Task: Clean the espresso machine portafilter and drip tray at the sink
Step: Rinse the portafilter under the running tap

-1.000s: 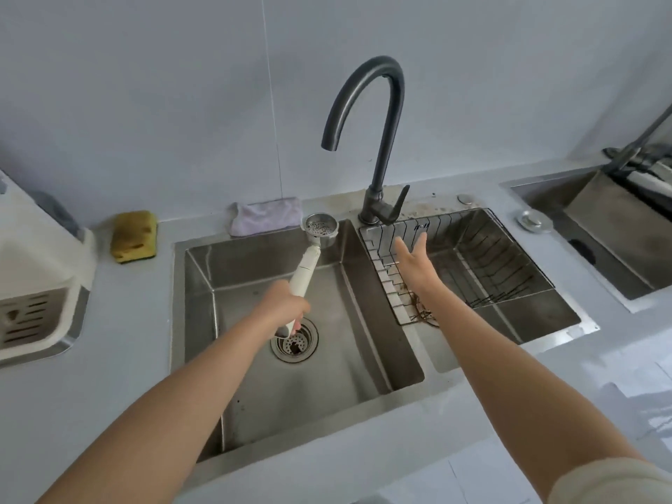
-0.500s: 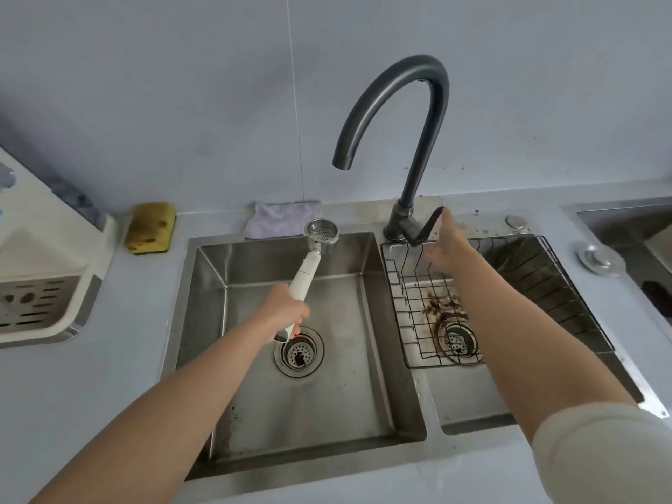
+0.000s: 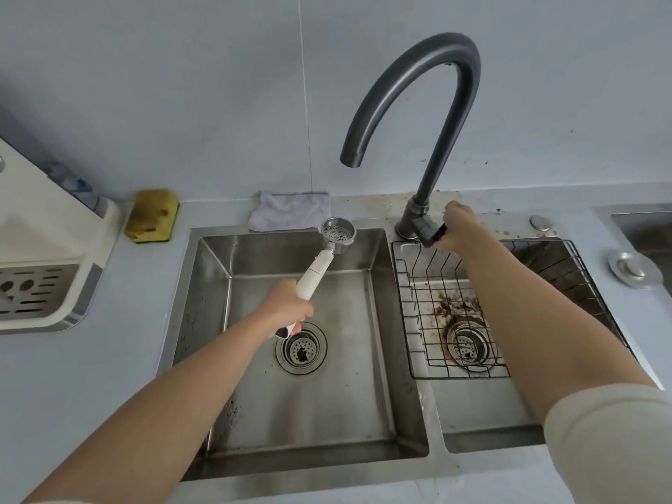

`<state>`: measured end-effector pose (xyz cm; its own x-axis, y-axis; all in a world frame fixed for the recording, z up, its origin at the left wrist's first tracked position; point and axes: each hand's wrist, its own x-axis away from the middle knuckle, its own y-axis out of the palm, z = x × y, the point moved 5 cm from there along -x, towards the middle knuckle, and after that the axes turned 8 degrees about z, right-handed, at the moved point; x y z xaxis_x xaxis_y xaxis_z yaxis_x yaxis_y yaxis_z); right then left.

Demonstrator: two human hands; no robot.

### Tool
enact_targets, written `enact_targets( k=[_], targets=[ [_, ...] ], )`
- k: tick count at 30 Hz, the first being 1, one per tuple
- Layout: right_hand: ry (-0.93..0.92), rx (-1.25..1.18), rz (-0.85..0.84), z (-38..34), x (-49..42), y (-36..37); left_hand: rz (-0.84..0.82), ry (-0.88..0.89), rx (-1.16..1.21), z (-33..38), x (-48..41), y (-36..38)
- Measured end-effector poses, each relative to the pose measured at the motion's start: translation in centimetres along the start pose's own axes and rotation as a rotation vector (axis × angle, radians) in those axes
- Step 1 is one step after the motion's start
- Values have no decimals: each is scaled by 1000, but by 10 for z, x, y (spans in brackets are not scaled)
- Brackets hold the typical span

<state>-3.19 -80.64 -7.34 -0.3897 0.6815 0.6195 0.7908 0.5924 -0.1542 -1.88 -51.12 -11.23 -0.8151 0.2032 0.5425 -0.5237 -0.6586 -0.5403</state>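
1. The portafilter (image 3: 329,249) is held above the left sink basin (image 3: 254,423), its white handle slanting up and away and its metal basket at the far end, open side up, with dark specks inside.
2. The left hand (image 3: 287,309) is wrapped tight round the near end of the handle, fingers curled closed on it, just above the left drain strainer (image 3: 301,349).
3. The faucet (image 3: 418,114) arches over the far rim, its spout mouth hanging above and just right of the basket; no water shows.
4. The right hand (image 3: 456,225) has its fingers folded over the dark faucet lever (image 3: 432,234) at the base of the faucet.
5. Below that arm, a wire rack (image 3: 411,321) sits in the right basin, where brown grounds lie around the drain.
6. On the far counter, a grey cloth (image 3: 291,214) and, further left, a yellow sponge (image 3: 152,216).
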Motion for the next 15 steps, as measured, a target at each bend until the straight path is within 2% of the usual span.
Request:
enact_targets(
  k=[2, 5, 15],
  targets=[
    [-48, 92, 31, 1, -2, -1, -2, 6, -6, 0, 1, -1],
    [-65, 99, 64, -1, 3, -2, -4, 11, 0, 1, 4, -3],
    [-34, -17, 133, 8, 12, -6, -26, 55, -15, -7, 8, -7]
  ],
)
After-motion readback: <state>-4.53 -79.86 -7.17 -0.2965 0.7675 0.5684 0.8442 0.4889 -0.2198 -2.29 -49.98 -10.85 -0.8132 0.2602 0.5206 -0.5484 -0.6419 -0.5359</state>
